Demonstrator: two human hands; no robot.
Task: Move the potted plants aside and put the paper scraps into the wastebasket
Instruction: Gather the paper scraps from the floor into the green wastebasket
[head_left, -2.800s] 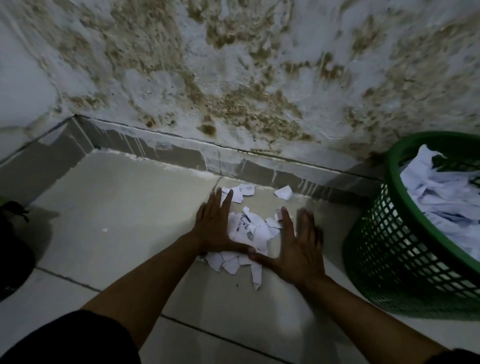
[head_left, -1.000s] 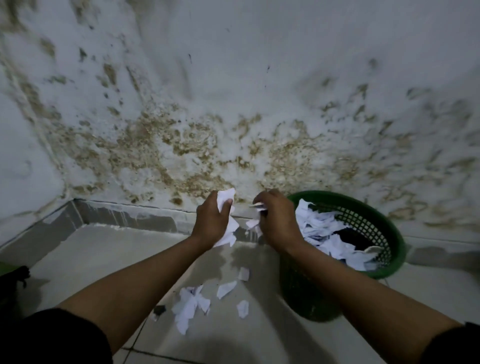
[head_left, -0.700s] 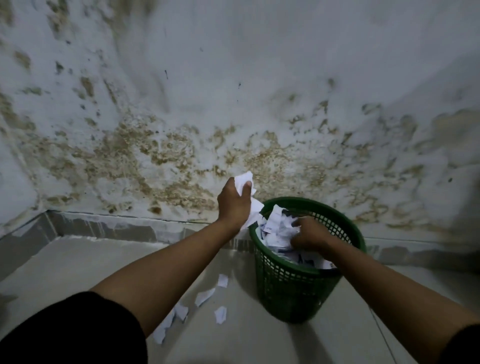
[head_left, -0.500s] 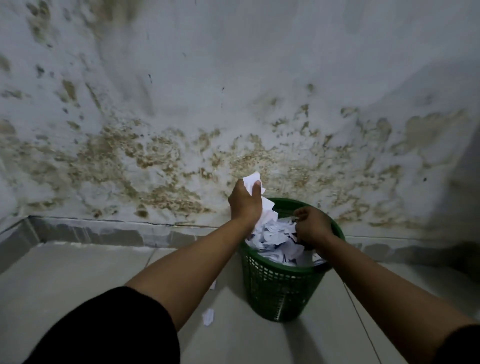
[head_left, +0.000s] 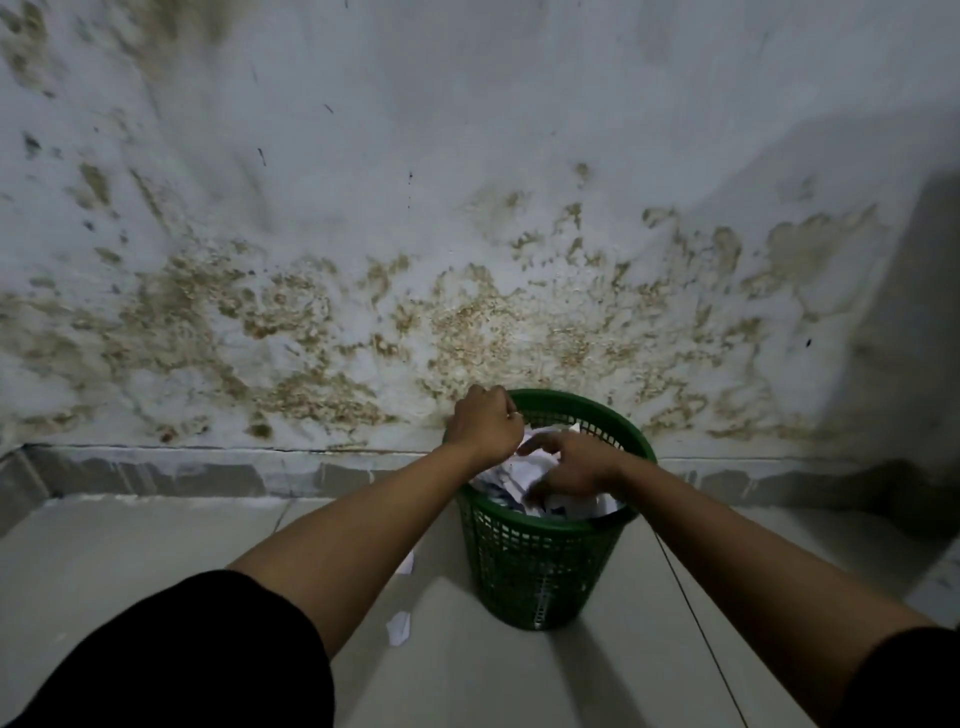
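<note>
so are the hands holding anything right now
Cannot be told for the left hand, curled over the wastebasket. The right hand holds nothing, fingers spread.

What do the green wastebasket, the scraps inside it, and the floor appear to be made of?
Wastebasket: likely moulded plastic, judging by its uniform green, lattice wall and smooth solid rim.
Scraps: thin white paper with torn, bent edges; some carry dark marks, perhaps print.
Floor: probably ceramic tile, pale and smooth with thin dark joint lines; its sheen is hard to judge in this dim light.
</note>
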